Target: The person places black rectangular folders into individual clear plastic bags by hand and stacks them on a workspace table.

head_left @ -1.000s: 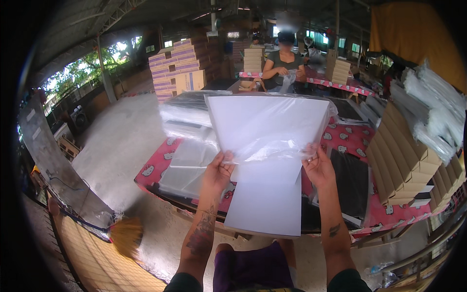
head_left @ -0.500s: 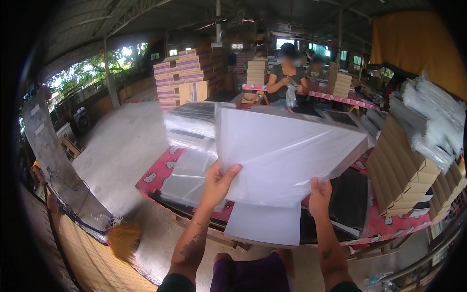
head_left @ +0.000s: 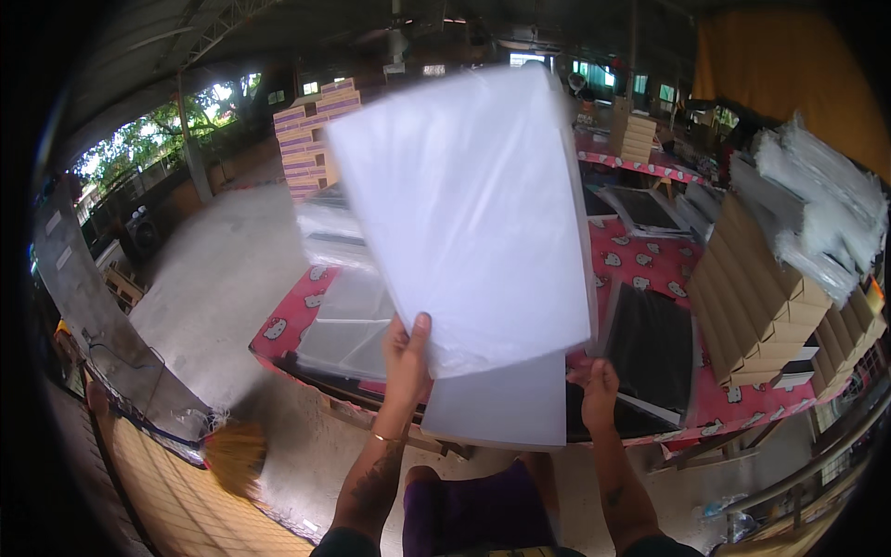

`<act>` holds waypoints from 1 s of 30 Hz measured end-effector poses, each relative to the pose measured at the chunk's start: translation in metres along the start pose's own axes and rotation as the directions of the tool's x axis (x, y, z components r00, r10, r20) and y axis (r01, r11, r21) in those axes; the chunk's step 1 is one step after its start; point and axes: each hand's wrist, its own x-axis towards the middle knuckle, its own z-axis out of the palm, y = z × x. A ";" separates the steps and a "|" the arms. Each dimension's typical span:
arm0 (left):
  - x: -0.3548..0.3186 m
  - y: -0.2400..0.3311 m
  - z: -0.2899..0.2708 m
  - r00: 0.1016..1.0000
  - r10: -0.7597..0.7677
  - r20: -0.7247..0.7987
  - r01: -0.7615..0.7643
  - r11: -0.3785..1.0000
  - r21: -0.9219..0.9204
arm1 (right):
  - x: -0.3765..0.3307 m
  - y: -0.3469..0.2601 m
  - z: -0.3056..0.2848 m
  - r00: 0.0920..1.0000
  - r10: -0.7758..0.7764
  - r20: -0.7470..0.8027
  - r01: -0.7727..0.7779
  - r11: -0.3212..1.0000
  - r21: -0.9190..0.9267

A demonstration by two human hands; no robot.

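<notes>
Plastic bag [head_left: 469, 213], both hands [head_left: 406, 357] raised

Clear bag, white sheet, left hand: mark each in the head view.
clear bag [head_left: 469, 213], head view, middle of its face.
white sheet [head_left: 501, 404], head view, lower part showing below the bag.
left hand [head_left: 406, 357], head view, back of the hand.

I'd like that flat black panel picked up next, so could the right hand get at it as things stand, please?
Probably yes: the flat black panel lies uncovered on the table beside the right hand, but its fingers are pinching the large white sheet.
</notes>
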 end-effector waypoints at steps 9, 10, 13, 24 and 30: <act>-0.018 0.063 0.089 0.987 0.002 0.162 -0.010 0.999 0.049 | 0.013 -0.151 0.128 0.961 -0.141 -0.238 0.265 0.713 0.649; -0.027 0.054 0.100 0.984 0.053 0.172 -0.068 0.994 0.081 | 0.015 -0.165 0.130 0.934 -0.130 -0.333 0.309 0.761 0.571; -0.063 0.020 0.115 0.957 -0.003 0.290 -0.020 0.997 0.076 | 0.021 -0.182 0.115 0.918 -0.162 -0.361 0.373 0.659 0.653; -0.041 -0.030 -0.015 0.872 -0.269 0.409 -0.040 0.794 0.607 | 0.025 -0.114 -0.034 0.670 -0.131 -0.731 0.573 0.718 0.396; 0.022 -0.074 -0.137 0.911 0.130 0.391 -0.400 0.055 0.915 | 0.006 -0.062 -0.082 0.541 0.037 -0.840 0.483 0.804 0.347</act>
